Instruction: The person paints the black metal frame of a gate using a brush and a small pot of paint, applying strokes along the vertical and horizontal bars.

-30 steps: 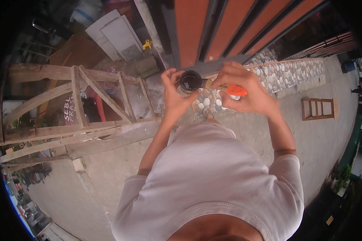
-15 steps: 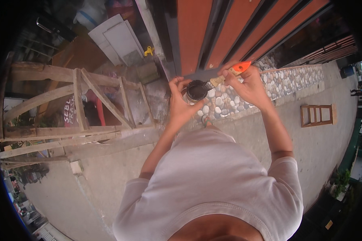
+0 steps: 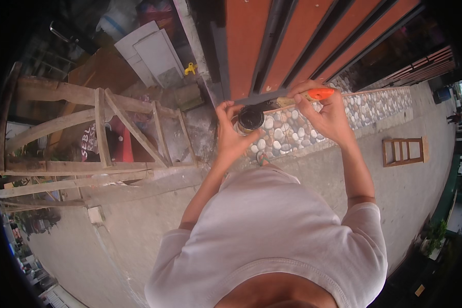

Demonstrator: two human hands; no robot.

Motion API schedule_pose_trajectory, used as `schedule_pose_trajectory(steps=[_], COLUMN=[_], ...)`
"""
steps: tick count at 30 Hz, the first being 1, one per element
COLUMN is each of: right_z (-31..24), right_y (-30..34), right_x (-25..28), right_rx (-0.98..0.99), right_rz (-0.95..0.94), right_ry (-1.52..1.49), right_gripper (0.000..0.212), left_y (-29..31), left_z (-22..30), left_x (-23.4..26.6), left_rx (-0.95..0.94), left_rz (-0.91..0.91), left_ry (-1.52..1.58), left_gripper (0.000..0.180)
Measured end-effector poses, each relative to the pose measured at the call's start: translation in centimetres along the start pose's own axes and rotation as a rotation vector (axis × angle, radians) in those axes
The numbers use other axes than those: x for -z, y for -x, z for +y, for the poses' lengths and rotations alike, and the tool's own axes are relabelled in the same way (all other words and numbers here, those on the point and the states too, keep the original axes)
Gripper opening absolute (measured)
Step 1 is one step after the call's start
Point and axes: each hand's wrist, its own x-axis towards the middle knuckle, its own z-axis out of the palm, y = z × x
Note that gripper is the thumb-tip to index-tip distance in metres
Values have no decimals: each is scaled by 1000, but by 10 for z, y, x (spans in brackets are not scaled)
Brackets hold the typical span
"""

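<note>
Paintbrush (image 3: 321,94), orange-tipped handle, is up in the right hand (image 3: 324,115), pointing left; its dark bristles sit just right of the can's rim and by the foot of the slatted panel. Can't tell if bristles touch the panel. Right hand: thumb and fingers pinched closed around the handle.

Can (image 3: 251,118), small, round, open top, dark inside, is in the left hand (image 3: 232,136). Left hand: curved partway open in a C, thumb on the near side, fingers on the far left, gripping the can. Can is held off the ground, above the pebble strip (image 3: 354,109).

Slatted panel (image 3: 287,41), orange-red with black bars, just beyond both hands. Sandalled foot (image 3: 262,158) below the can. White T-shirt (image 3: 267,226) fills the lower middle.

Left: rough wooden frame (image 3: 101,128), cross-braced. Upper left: yellow tap (image 3: 190,68), pale flat panels (image 3: 151,54) leaning. Right: small ladder-like wooden frame (image 3: 388,153) on the concrete floor (image 3: 318,177), well apart from the hands. Far right: blue drum (image 3: 441,95), small, blurry.
</note>
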Motion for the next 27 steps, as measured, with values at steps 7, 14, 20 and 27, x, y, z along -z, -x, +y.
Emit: schedule_pose_trajectory(steps=[7,14,20,27], right_z=[10,2,24,47], right_y=[-1,-14,-19,-31], right_x=[-5,14,-11,-13], right_rx=[281,321,51,-151], right_rz=[-303,-295,-129,16], right_ry=[116,161,-204,-166], right_gripper=[22,21,15,20], left_y=[-13,-11,-15,-9], left_z=[-14,-7,0,-18], left_x=[5,15,11,19], left_rx=[-16,-10,-26,-65], left_rz=[35,85,42,79], left_ry=[-16,-48,-4,-57], left_gripper=[89,90,91,92])
